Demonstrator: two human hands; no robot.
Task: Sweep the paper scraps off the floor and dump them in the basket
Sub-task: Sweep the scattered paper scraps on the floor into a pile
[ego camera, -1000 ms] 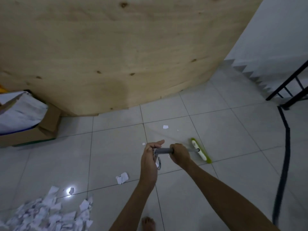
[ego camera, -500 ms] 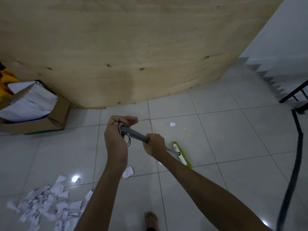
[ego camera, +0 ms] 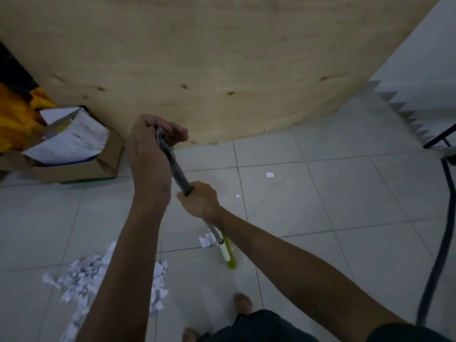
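I hold a broom with a grey handle (ego camera: pixel 176 169) in both hands. My left hand (ego camera: pixel 148 154) grips the top end of the handle. My right hand (ego camera: pixel 201 201) grips it lower down. The broom's white and green head (ego camera: pixel 228 254) rests on the tiled floor just past my right forearm. A crumpled paper scrap (ego camera: pixel 206 240) lies right beside the head. A pile of white paper scraps (ego camera: pixel 86 275) covers the floor at lower left, partly hidden by my left arm. Two small scraps, one (ego camera: pixel 269 175) and a tiny one (ego camera: pixel 237 196), lie farther out. No basket is in view.
A large plywood board (ego camera: pixel 222 58) stands ahead. A cardboard box (ego camera: pixel 74 166) with papers sits at left beside yellow cloth (ego camera: pixel 17 114). Black railing (ego camera: pixel 439 137) and a black cable (ego camera: pixel 439 243) are at right. My bare feet (ego camera: pixel 243 303) stand below.
The broom head has swept toward me and to the left, pushing one crumpled scrap along. My left hand has risen with the handle's top end; the handle now stands steeper.
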